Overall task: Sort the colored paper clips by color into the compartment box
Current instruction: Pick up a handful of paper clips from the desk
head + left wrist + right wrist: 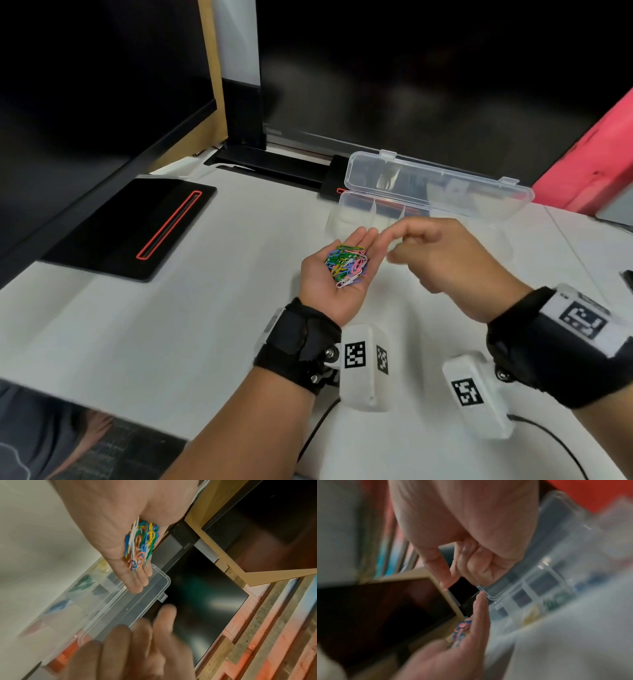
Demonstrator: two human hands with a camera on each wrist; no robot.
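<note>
A mixed heap of colored paper clips (346, 265) (140, 545) lies in my upturned left hand (318, 274), whose fingers are straight. My right hand (438, 253) hovers just right of it, motion-blurred. Its index finger (436, 566) is stretched toward the heap, its other fingers are curled, and I see nothing held. Behind both hands stands the clear compartment box (346, 212) with its lid (438, 188) open. In the left wrist view, yellow clips (102, 563), green clips (84, 582) and blue clips (58, 605) lie in separate compartments.
A black pad (130, 222) with a red-outlined slot lies at the left of the white table. A black monitor base (274, 164) and dark screens stand at the back. A pink-red block (589, 164) rises at the right. A cable (548, 435) runs near the front edge.
</note>
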